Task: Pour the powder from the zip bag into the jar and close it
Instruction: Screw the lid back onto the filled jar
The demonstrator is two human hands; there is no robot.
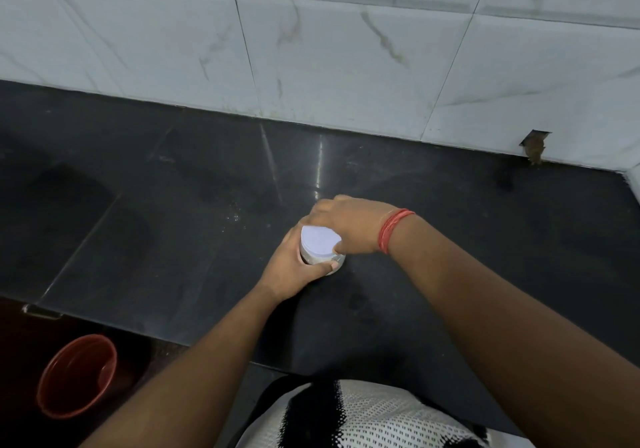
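Note:
A small clear jar (317, 260) with pale powder inside stands on the black stone counter (194, 205), a white lid (318, 241) on top of it. My left hand (294, 271) wraps round the jar's body from the near left side. Over the lid from the right comes my right hand (346, 225), fingers curled round the lid's rim, red threads on its wrist. The zip bag is not in view.
A white marble-tiled wall (346, 52) backs the counter, with a small broken hole (535, 149) at its foot on the right. Below the counter's front edge at the left stands a red bucket (76, 378) on the floor. A few pale specks (235, 217) lie left of the jar.

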